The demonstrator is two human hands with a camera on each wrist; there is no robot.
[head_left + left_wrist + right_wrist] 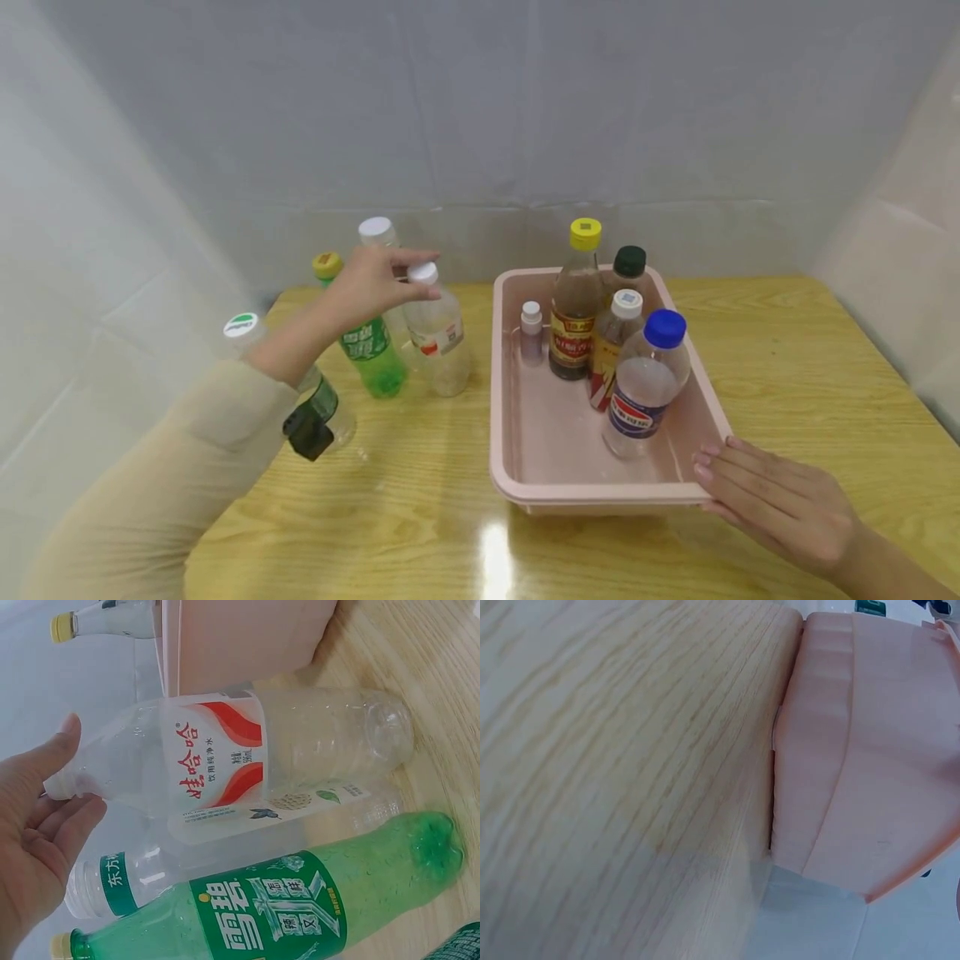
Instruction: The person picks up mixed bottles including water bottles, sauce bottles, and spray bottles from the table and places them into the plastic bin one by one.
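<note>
My left hand (363, 287) pinches the white cap of a clear water bottle (442, 333) with a red-and-white label. That bottle stands upright left of the pink bin (600, 492). In the left wrist view, thumb and fingers close around the neck end of the water bottle (337, 739). Beside it are a green soda bottle (277, 904) with a yellow cap and a clear bottle (120, 881) with a green-and-white label. On the right, my right hand (787, 504) rests with straight fingers on the bin's near right corner.
Inside the bin stand a yellow-capped bottle (573, 337), a small white-capped bottle (531, 333), a taller white-capped bottle (606, 367), a blue-capped bottle (637, 412) and a dark-green-capped bottle (630, 261). Another clear bottle (326, 400) stands under my left forearm. The wooden table (405, 517) meets a covered wall.
</note>
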